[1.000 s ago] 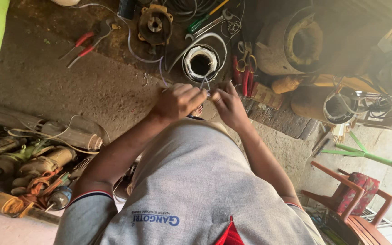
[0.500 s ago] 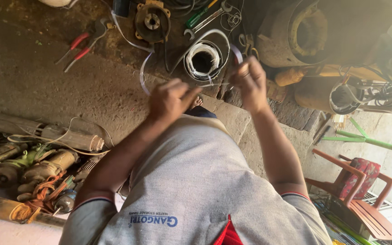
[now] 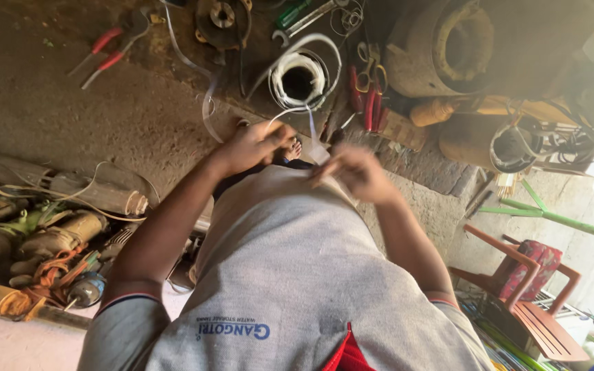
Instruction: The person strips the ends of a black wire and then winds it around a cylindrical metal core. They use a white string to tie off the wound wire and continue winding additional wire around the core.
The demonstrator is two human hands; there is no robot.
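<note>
My left hand and my right hand are close together in front of my grey shirt, above a foot on the floor. A thin white strip runs from a white coil on the ground down to my hands. My left hand's fingers are curled around one part of it. Blurred by motion, my right hand pinches the strip's end by my belly.
Red-handled pliers and a round metal motor part lie on the dirt floor. Red-handled tools lie beside a large motor casing. Old motors are piled at left. A red chair stands at right.
My right hand has come down from near the coil to my belly, pulling the strip with it. My left hand has stayed near the same spot.
</note>
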